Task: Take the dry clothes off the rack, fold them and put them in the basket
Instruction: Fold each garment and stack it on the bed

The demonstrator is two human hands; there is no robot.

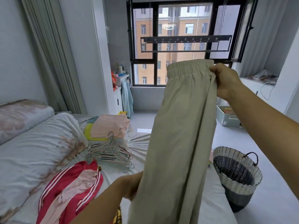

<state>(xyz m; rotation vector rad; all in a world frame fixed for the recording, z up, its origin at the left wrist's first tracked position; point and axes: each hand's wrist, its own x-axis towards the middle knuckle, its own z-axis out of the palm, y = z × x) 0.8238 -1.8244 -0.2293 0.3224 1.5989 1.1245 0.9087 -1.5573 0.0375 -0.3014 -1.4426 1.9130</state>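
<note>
Holds khaki trousers (pixel 181 135) up at centre, right hand (pixel 226 80) clenched on the waistband (pixel 189 69) at 1 o'clock, left hand (pixel 131 186) at 7 o'clock with fingers hidden. Risks a crooked fold from twisted hanging legs, short of the basket (pixel 237 180) at 4 o'clock.

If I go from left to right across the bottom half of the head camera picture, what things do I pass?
red striped trousers lying on the bed → pile of clothes hangers → beige trousers held up in the air → woven basket on the floor
</note>
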